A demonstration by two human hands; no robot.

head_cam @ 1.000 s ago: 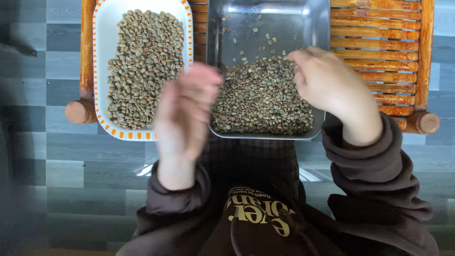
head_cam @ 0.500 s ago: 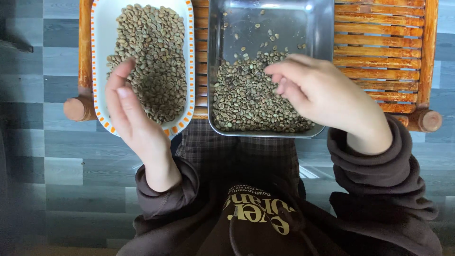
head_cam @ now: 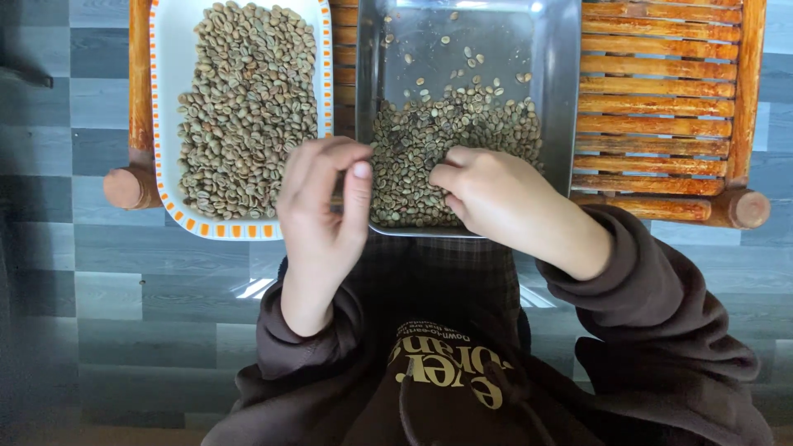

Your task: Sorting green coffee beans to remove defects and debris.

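Green coffee beans (head_cam: 450,140) fill the near half of the steel tray (head_cam: 553,74) in front of you, with a few strays scattered over its bare far end. From the head camera, your right hand (head_cam: 496,194) is down in that pile at the near edge, palm turned under, fingers (head_cam: 450,173) curled and bunched together among the beans; whether any bean is pinched between them, you can't tell from here. Your left hand (head_cam: 322,206) hangs just left of the tray, raised off the surface, thumb and fingertips drawn close together in a loose pinch, nothing visible between them. It sits over the gap between the tray and the white dish (head_cam: 165,99) with the orange-checked rim, which holds a second, fuller heap of beans (head_cam: 248,107). Both containers rest side by side on a slatted wooden stool (head_cam: 661,99), its bare slats showing to the right of the tray. Your brown sleeves (head_cam: 652,281) frame the bottom of the view, and grey plank flooring (head_cam: 99,281) lies beneath everything.
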